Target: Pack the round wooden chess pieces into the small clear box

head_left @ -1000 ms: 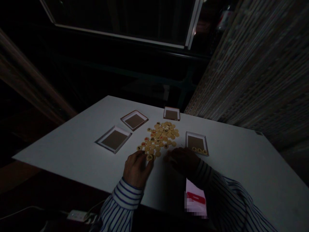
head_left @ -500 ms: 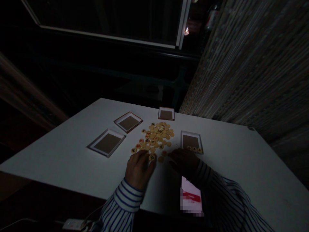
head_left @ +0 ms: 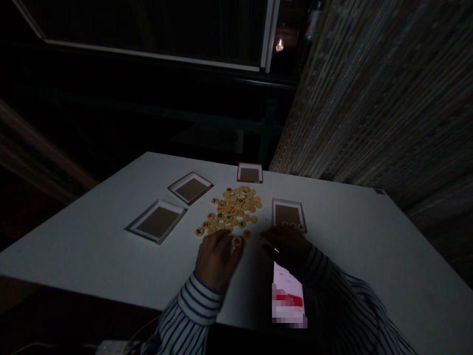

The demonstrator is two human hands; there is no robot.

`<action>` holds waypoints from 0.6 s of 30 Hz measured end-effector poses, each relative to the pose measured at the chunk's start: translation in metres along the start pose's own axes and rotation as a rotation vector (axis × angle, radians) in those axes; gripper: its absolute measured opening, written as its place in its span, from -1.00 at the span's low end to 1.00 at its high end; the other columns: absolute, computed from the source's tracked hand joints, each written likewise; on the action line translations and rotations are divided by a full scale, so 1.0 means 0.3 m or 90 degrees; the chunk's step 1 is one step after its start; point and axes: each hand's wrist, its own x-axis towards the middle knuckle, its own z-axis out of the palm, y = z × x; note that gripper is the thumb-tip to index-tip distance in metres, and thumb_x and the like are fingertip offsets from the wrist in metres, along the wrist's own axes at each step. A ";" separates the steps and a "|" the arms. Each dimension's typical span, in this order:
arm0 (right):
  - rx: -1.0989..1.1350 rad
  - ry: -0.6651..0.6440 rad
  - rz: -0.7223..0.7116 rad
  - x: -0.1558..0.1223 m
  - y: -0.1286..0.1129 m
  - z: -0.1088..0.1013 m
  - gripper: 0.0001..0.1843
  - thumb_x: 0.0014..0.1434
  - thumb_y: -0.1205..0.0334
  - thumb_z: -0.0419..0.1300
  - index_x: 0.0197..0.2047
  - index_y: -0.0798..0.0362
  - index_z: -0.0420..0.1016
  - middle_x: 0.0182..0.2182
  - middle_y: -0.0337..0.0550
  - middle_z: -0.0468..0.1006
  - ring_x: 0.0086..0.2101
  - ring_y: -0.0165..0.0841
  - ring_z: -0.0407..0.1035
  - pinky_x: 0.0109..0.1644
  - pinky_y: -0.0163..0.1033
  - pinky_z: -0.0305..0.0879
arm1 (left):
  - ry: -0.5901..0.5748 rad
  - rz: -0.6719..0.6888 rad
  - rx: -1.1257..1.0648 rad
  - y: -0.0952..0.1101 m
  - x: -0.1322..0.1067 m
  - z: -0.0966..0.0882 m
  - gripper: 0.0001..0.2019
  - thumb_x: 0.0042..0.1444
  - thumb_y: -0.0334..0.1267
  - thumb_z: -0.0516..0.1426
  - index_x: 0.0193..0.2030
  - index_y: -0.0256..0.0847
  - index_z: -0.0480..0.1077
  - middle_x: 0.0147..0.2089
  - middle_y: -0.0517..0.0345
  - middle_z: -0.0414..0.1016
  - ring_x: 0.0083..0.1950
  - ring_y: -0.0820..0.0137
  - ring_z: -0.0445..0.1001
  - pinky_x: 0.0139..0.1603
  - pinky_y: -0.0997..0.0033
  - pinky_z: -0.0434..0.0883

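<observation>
Pale yellow, a black-marked disc (head_left: 237,241) sits between the thumb and fingers of your left hand (head_left: 213,260), on the near side of the white table (head_left: 351,236). Your thumb and fingertips curve towards it from either side, but you cannot tell in this dim light whether they pinch it or only frame it. Part of another disc shows just beside it, close to your thumb.

Your right hand (head_left: 290,246) is in deep shadow, palm down, with thumb and forefinger apart and no disc visible between them. A red-marked disc (head_left: 247,234) lies between your two hands. Beneath your right wrist you have a lit phone (head_left: 286,276) with a pinkish screen, partly blurred out.

Beyond your fingers a loose heap of discs (head_left: 240,201) spreads away from you, some showing black or red marks, others plain. Around it stand four shallow trays: the right tray (head_left: 288,213), with three discs along its near edge; the back tray (head_left: 250,174); and, to your left, the far left tray (head_left: 190,189) and the near left tray (head_left: 157,222).

Striped cuffs (head_left: 201,298) cover your wrists. Past the table, a string curtain (head_left: 362,84) hangs on your right.
</observation>
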 end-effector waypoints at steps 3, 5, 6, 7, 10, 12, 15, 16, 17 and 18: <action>0.000 0.008 0.007 -0.012 0.012 0.006 -0.72 0.12 0.19 0.00 -0.15 0.07 0.41 -0.30 -0.05 0.49 -0.27 -0.32 0.34 -0.19 -0.17 0.17 | -0.008 0.013 -0.003 0.008 0.005 0.008 -0.75 -0.02 -0.14 0.08 -0.23 -0.20 0.39 -0.16 0.01 0.41 -0.15 0.26 0.37 -0.16 0.17 0.37; -0.007 0.018 0.015 -0.022 0.022 0.009 -0.72 0.13 0.17 -0.01 -0.14 0.04 0.41 -0.28 -0.06 0.49 -0.26 -0.31 0.35 -0.18 -0.15 0.17 | -0.005 0.024 -0.008 0.014 0.011 0.012 -0.75 -0.02 -0.14 0.08 -0.22 -0.21 0.38 -0.17 0.00 0.41 -0.15 0.25 0.37 -0.16 0.16 0.37; -0.009 0.026 0.019 -0.027 0.026 0.011 -0.71 0.13 0.17 -0.02 -0.14 0.04 0.41 -0.27 -0.05 0.49 -0.26 -0.31 0.35 -0.16 -0.14 0.17 | 0.002 0.027 -0.010 0.018 0.014 0.014 -0.75 -0.02 -0.15 0.08 -0.23 -0.22 0.38 -0.17 0.00 0.41 -0.16 0.25 0.36 -0.17 0.16 0.37; -0.009 0.034 0.023 -0.031 0.030 0.011 -0.71 0.13 0.17 -0.02 -0.14 0.03 0.41 -0.25 -0.05 0.48 -0.25 -0.31 0.35 -0.15 -0.13 0.17 | 0.007 0.031 -0.013 0.022 0.017 0.015 -0.75 -0.02 -0.15 0.08 -0.23 -0.22 0.38 -0.18 0.00 0.41 -0.16 0.26 0.36 -0.16 0.16 0.37; -0.011 0.055 0.053 -0.044 0.040 0.014 -0.72 0.12 0.18 -0.01 -0.16 0.02 0.43 -0.24 -0.06 0.49 -0.24 -0.29 0.35 -0.13 -0.11 0.17 | 0.014 0.043 -0.019 0.036 0.028 0.019 -0.77 -0.02 -0.16 0.08 -0.26 -0.23 0.39 -0.20 0.00 0.41 -0.17 0.27 0.37 -0.16 0.17 0.37; -0.011 0.066 0.071 -0.050 0.046 0.017 -0.73 0.11 0.18 0.00 -0.16 0.01 0.43 -0.23 -0.07 0.49 -0.22 -0.28 0.34 -0.13 -0.10 0.18 | 0.014 0.046 -0.014 0.044 0.033 0.023 -0.78 -0.03 -0.17 0.09 -0.27 -0.23 0.39 -0.21 0.00 0.41 -0.18 0.27 0.37 -0.17 0.18 0.37; 0.002 0.078 0.077 -0.059 0.057 0.025 -0.71 0.11 0.19 0.00 -0.13 0.02 0.41 -0.20 -0.06 0.48 -0.20 -0.29 0.33 -0.11 -0.10 0.18 | 0.010 0.045 0.001 0.053 0.039 0.030 -0.78 -0.02 -0.16 0.09 -0.26 -0.22 0.39 -0.21 0.00 0.41 -0.18 0.27 0.37 -0.18 0.19 0.37; 0.007 0.081 0.077 -0.061 0.061 0.028 -0.71 0.12 0.20 0.00 -0.12 0.02 0.41 -0.19 -0.06 0.48 -0.19 -0.29 0.33 -0.10 -0.10 0.18 | 0.008 0.046 0.002 0.055 0.041 0.033 -0.78 -0.02 -0.16 0.09 -0.26 -0.21 0.39 -0.20 0.00 0.41 -0.18 0.27 0.37 -0.18 0.19 0.37; 0.010 0.086 0.079 -0.064 0.065 0.031 -0.71 0.12 0.20 0.00 -0.11 0.02 0.41 -0.19 -0.07 0.48 -0.19 -0.29 0.33 -0.10 -0.11 0.18 | 0.005 0.048 0.001 0.057 0.043 0.035 -0.78 -0.02 -0.17 0.09 -0.26 -0.21 0.39 -0.20 0.00 0.41 -0.18 0.27 0.36 -0.18 0.19 0.37; 0.011 0.092 0.082 -0.066 0.069 0.034 -0.71 0.12 0.20 0.00 -0.11 0.03 0.41 -0.19 -0.07 0.48 -0.18 -0.28 0.33 -0.10 -0.11 0.18 | 0.004 0.050 -0.003 0.059 0.045 0.037 -0.79 -0.01 -0.17 0.09 -0.26 -0.21 0.39 -0.20 0.00 0.41 -0.18 0.27 0.36 -0.17 0.19 0.37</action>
